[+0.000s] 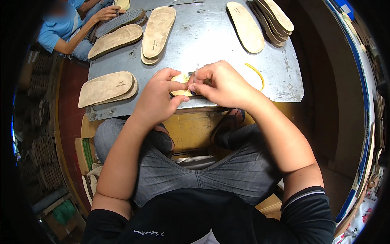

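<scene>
Yellow piece (181, 77) — held in a half-spread left grip (159, 90), right grip (224, 84) pinching a clear stick (197, 71).

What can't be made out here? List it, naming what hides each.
Head view:
Pale yellow piece: partly covered by left hand and right hand.
Thin clear stick: lower end hidden by the right hand.
Light piece by a co-worker's hand: cut by the top edge.
</scene>
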`<state>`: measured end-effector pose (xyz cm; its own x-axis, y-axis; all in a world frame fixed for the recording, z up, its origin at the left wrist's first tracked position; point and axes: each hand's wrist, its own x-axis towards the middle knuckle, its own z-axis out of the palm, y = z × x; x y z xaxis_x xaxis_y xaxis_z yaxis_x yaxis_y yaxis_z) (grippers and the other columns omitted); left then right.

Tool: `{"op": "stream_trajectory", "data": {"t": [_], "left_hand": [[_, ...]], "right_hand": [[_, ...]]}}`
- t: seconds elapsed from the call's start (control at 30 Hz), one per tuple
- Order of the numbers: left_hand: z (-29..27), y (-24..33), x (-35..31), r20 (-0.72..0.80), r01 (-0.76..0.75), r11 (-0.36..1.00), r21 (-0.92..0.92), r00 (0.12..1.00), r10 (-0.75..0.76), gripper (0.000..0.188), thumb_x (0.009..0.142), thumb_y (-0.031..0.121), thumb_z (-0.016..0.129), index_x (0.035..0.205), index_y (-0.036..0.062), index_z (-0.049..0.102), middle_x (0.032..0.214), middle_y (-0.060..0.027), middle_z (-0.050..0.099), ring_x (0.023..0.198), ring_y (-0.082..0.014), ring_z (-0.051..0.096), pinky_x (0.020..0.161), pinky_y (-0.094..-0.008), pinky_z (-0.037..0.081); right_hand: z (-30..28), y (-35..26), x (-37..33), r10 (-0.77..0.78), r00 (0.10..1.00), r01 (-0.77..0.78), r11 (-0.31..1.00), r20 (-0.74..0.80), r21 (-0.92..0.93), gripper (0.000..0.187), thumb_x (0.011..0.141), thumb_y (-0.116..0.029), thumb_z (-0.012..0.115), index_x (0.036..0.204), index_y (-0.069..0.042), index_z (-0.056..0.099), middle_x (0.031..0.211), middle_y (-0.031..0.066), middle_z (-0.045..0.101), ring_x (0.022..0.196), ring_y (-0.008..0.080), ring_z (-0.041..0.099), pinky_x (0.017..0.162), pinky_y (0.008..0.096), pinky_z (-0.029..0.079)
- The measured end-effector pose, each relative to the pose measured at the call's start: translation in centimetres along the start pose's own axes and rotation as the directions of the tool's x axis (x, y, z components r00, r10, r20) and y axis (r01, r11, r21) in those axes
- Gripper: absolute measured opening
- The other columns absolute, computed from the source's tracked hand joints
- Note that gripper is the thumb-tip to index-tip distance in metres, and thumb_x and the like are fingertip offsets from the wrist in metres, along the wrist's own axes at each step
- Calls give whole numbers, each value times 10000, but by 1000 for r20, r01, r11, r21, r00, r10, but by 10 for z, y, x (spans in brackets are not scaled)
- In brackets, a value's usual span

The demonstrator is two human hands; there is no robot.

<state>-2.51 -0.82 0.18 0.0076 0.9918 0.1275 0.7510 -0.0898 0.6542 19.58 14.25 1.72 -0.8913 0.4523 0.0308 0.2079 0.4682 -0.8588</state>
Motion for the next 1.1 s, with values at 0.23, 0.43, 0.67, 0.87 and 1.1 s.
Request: {"op": "stream_trajectory", "data": {"t": [0.23, 0.43, 0.67, 0.87, 1.1], "left_hand": [[-3, -1, 2, -16, -66, 996, 64, 998, 67, 413, 899, 203, 1025, 1285, 89, 934, 1439, -205, 805, 1341, -411, 763, 1159, -487, 607], [-11, 4, 3, -46, -73, 997, -33, 996, 71, 652, 929, 201, 1008, 1552, 119, 832, 1509, -228, 798, 1337, -417, 773, 1144, -478, 620], [-8, 18, 7, -130, 58, 990, -131, 989, -75, 1026, 954, 224, 1023, 1839, 80, 525, 1645, -228, 712, 1390, -339, 735, 1140, -434, 611], [12, 10, 3, -82, -177, 961, 211, 977, 198, 1214, 887, 412, 1046, 1856, 11, 435, 1735, -265, 594, 1571, -463, 601, 1273, -538, 534], [4, 19, 12, 195, -174, 966, 190, 971, 137, 1005, 906, 460, 1005, 1756, 87, 619, 1588, -162, 698, 1438, -370, 681, 1190, -481, 583]], "right_hand": [[-10, 6, 0, 71, 997, -65, 988, -41, 137, 117, 1135, -31, 772, 1139, 43, 862, 1012, 144, 897, 873, 176, 802, 879, 364, 662], [-44, -5, -16, -45, 998, 28, 914, -34, -405, 576, 1016, -186, 940, 1494, 30, 703, 1337, 240, 844, 1178, 425, 808, 1075, 472, 654], [-67, -2, -18, 142, 990, -137, 890, -22, -434, 617, 856, -188, 1078, 1318, -25, 704, 1160, 226, 833, 1134, 442, 811, 1005, 501, 640], [-126, -3, -37, 159, 898, -363, 794, -409, -488, 564, 917, -302, 1061, 1268, -14, 727, 1063, 206, 832, 997, 317, 814, 943, 459, 645], [-140, 11, -45, 296, 801, -540, 733, -520, -414, 498, 908, -267, 1061, 1170, -5, 728, 1036, 198, 827, 954, 283, 788, 908, 459, 631]]}}
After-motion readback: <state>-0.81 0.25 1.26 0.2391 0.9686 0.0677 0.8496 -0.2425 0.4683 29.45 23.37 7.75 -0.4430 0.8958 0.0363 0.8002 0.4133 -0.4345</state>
